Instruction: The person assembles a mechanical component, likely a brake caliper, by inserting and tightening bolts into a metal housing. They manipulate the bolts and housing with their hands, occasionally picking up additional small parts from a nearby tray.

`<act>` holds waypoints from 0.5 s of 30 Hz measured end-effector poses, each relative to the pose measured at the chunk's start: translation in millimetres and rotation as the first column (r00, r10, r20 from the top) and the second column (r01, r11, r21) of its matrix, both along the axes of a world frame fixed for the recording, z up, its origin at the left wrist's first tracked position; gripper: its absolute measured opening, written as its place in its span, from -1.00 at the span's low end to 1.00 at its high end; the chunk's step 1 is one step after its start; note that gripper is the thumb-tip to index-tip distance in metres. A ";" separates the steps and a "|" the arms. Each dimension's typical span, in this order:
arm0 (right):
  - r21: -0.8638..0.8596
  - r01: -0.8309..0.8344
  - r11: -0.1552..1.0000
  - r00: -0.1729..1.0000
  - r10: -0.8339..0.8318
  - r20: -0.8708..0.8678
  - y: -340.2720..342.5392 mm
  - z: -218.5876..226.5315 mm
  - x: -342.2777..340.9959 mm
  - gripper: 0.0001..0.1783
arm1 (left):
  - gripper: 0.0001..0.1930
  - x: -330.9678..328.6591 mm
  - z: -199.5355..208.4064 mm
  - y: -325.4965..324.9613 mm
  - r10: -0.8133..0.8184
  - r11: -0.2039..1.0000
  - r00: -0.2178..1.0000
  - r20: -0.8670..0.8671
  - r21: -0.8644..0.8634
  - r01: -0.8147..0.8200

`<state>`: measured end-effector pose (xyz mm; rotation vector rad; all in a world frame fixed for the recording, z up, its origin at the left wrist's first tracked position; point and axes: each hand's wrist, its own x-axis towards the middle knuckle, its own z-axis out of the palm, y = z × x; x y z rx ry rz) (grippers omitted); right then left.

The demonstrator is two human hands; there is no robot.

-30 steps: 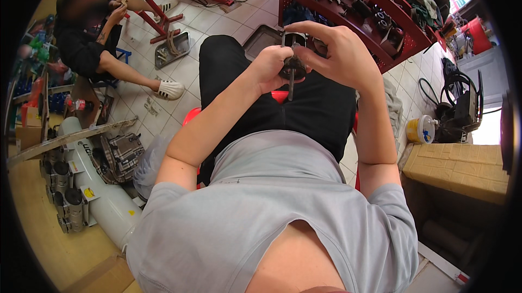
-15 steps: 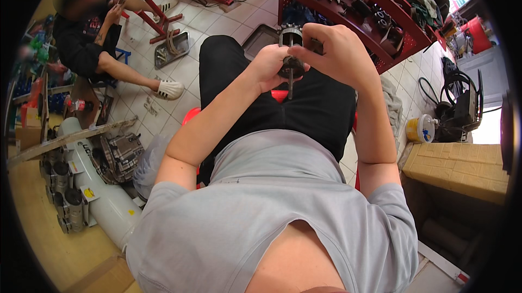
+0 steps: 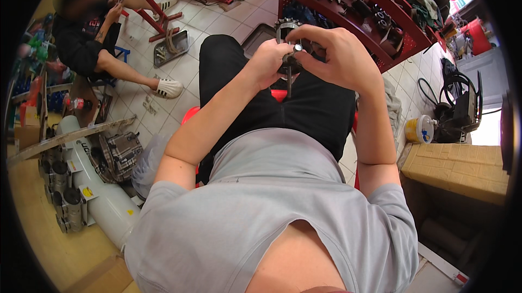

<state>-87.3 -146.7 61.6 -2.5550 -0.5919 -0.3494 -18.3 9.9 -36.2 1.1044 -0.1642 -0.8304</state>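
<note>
Left hand [image 3: 267,66] grips a partly hidden, toothed metal assembly [image 3: 290,66]; cannot tell whether right hand [image 3: 341,56] pinches the shiny round-ended stub [image 3: 298,48].

Forearms [image 3: 217,113] extended forward, left hand [image 3: 268,64] curled, right hand [image 3: 341,58] arched beside it, fingers [image 3: 309,32] bent

Gripping a dark metal part [image 3: 290,67] near twelve o'clock in the left hand [image 3: 267,63], with a small shiny piece [image 3: 298,47] between right hand [image 3: 341,56] thumb and forefinger.

Head fisheye looks down over the grey shirt [image 3: 234,211], apparently from close above.
</note>
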 end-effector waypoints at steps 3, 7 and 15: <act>-0.048 0.031 0.998 0.999 -0.029 0.033 -0.7 -7.6 2.7 -0.75 | -0.82 -2.0 3.7 -1.8 -0.001 1.000 1.000 0.029 0.025 0.000; -0.034 0.040 0.999 0.996 -0.037 0.076 2.9 -1.8 -0.4 -0.77 | -0.81 -6.3 4.7 -1.7 -0.006 1.000 1.000 0.001 -0.018 0.006; -0.144 0.067 0.987 0.998 -0.064 0.025 0.2 -2.4 -1.1 -0.76 | -0.81 -1.3 4.8 -1.2 0.000 1.000 1.000 0.022 -0.006 0.000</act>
